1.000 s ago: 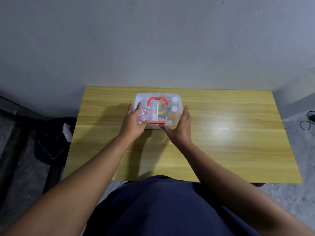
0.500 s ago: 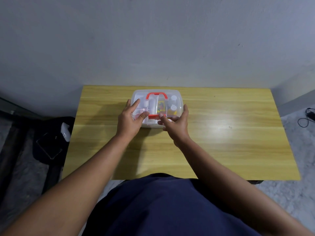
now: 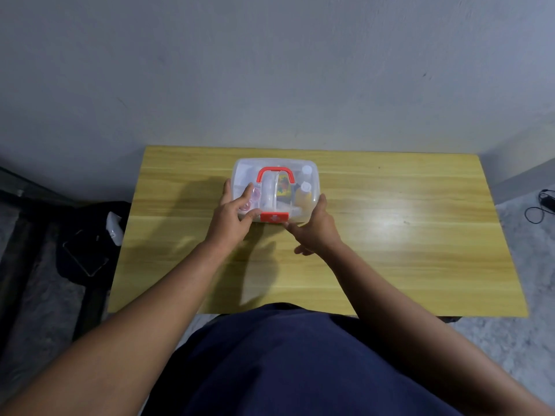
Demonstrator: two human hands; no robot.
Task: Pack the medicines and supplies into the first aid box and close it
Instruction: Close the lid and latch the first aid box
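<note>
A clear plastic first aid box point(image 3: 309, 178) with a red handle point(image 3: 274, 172) lies on the wooden table point(image 3: 390, 235), its lid down. A red latch with a white cross point(image 3: 274, 217) sits flat on its near side. Bottles and small packets show through the lid. My left hand point(image 3: 232, 216) rests on the box's left near corner, fingers lying on the lid and thumb by the latch. My right hand point(image 3: 315, 228) touches the right near corner, one finger along the side and the thumb pointing at the latch from below.
The table stands against a grey wall. A dark bag point(image 3: 87, 235) with a white object point(image 3: 114, 228) on it lies on the floor to the left. A black cable point(image 3: 540, 205) lies on the floor at the far right.
The red latch now lies flat on the box front. My right hand has slid from the latch to the right corner and lower. The left hand has stayed on the left corner.
</note>
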